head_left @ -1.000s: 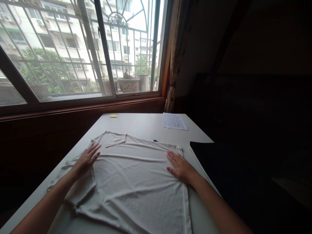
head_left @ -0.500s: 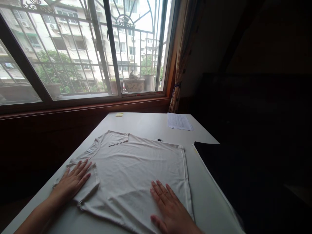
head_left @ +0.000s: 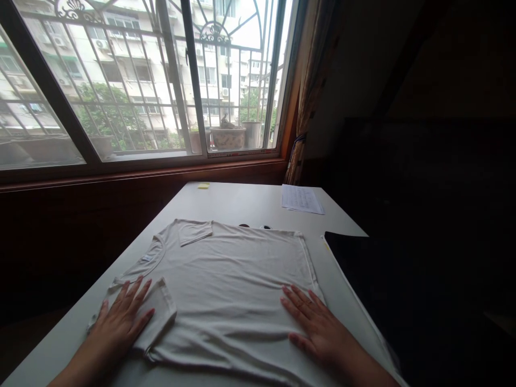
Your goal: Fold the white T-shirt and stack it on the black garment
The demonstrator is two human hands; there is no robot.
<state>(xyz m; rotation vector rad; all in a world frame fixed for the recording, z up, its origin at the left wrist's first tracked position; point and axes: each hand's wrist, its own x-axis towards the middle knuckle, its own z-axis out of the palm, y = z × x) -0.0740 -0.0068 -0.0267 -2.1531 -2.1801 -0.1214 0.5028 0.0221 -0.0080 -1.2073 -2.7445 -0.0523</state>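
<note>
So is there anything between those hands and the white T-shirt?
Nothing visible. The left hand lies flat on the folded sleeve, the right hand flat on the T-shirt near its hem; both touch the cloth directly.

A printed sheet (head_left: pixel 302 199) and a yellow sticky note (head_left: pixel 203 186) lie on the white table (head_left: pixel 242 201) below the barred window (head_left: pixel 161 80).

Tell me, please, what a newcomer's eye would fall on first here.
The white T-shirt spread flat on the pale table draws the eye first, with the left hand pressed open on its near sleeve and the right hand flat on its right edge. Behind, the barred window glows bright; a sheet of paper lies at the table's far right.
</note>
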